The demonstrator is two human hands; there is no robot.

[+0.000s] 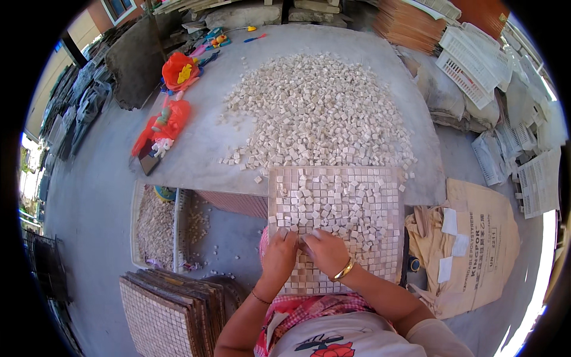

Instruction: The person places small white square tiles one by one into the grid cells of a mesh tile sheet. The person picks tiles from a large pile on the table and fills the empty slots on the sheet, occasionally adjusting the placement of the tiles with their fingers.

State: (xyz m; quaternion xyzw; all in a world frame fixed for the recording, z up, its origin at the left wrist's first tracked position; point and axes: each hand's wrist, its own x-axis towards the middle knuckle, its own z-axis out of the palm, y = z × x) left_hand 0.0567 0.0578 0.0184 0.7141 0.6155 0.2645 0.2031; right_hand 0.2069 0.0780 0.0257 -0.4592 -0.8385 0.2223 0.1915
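Note:
A square grid tray lies in front of me, its near edge by my lap. Many of its cells hold small pale stone cubes, and more loose cubes lie scattered on top. Both hands are over the tray's left-middle part, close together. My left hand has its fingers pinched at the grid. My right hand, below a gold-coloured bracelet, also has its fingertips drawn together there. Whatever sits between the fingers is too small or hidden to make out. Beyond the tray, a large heap of cubes covers much of the table.
The grey table bears red bags and toys at its left. A white bin of stone bits stands left of me, behind stacked tile sheets. At right are a brown sack and white plastic crates.

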